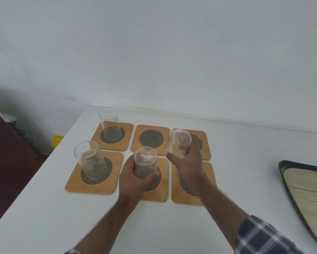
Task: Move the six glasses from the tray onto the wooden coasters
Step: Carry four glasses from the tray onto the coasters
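Observation:
Six wooden coasters with dark woven discs lie in two rows on the white table. One clear glass (110, 123) stands on the far-left coaster (127, 142), another glass (90, 160) on the near-left coaster (75, 186). My left hand (133, 178) grips a third glass (145, 162) over the near-middle coaster (159, 193); I cannot tell if it touches. My right hand (188, 162) holds a fourth glass (178, 143), tilted, in the air between the far-middle coaster (151, 138) and far-right coaster (202, 142). The near-right coaster (179, 195) lies under my right forearm.
A dark-rimmed tray (289, 182) with a pale wood-grain base sits at the right edge, partly cut off; no glasses show on its visible part. The table's left edge (35, 182) drops to a dark floor. A white wall stands right behind the coasters.

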